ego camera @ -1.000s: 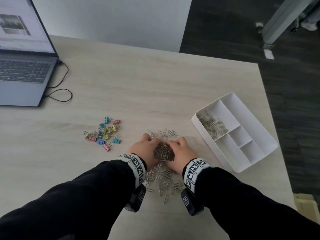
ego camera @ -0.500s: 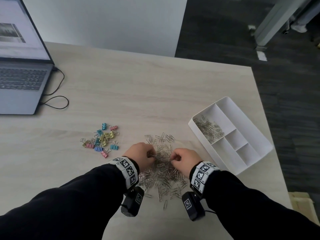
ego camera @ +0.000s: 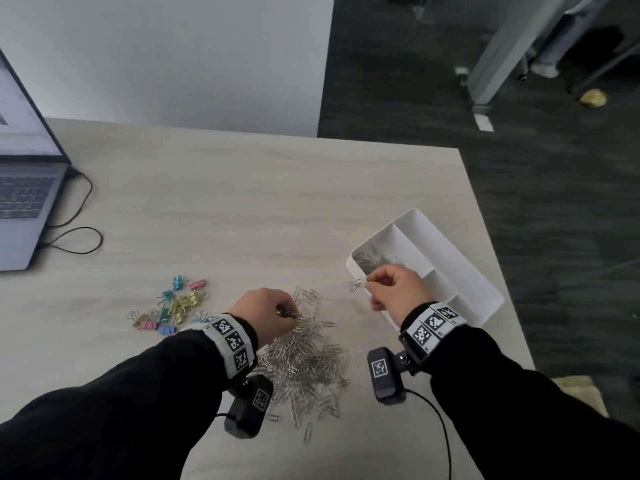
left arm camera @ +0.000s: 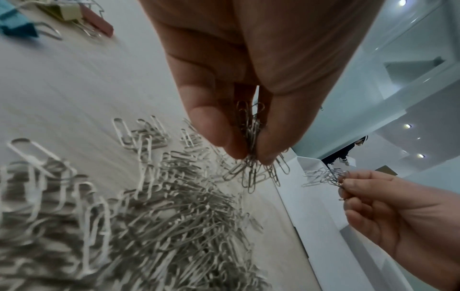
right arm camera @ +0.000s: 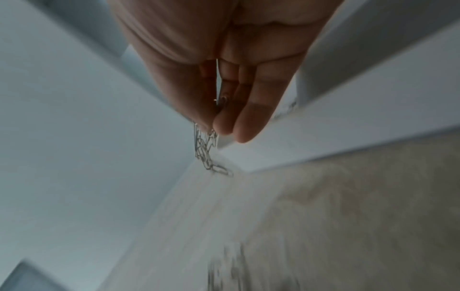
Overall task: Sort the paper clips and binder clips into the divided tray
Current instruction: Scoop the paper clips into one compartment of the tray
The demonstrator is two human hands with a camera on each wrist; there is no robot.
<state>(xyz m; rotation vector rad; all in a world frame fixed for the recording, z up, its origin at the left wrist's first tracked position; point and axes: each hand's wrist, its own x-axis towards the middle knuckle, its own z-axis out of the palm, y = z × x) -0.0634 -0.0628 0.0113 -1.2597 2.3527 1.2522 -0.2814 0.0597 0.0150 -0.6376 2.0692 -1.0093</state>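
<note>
A heap of silver paper clips (ego camera: 304, 362) (left arm camera: 154, 216) lies on the table in front of me. My left hand (ego camera: 266, 310) (left arm camera: 248, 155) pinches a bunch of clips just above the heap's far edge. My right hand (ego camera: 391, 289) (right arm camera: 214, 126) pinches a small tangle of clips (ego camera: 356, 284) (left arm camera: 323, 176) (right arm camera: 205, 151) at the near left corner of the white divided tray (ego camera: 450, 258) (left arm camera: 321, 226). Some clips (ego camera: 377, 261) lie in the tray's large left compartment. Coloured binder clips (ego camera: 173, 306) (left arm camera: 74, 17) sit in a cluster to the left.
An open laptop (ego camera: 24, 188) with a black cable (ego camera: 76, 244) stands at the table's far left. The table's right edge runs just past the tray, with dark carpet (ego camera: 554, 202) beyond. Both wrists carry marker bands and a camera.
Both hands left the middle of the heap. The right hand rose and moved right to the tray's corner with clips; the left hand lifted a bunch at the heap's far edge.
</note>
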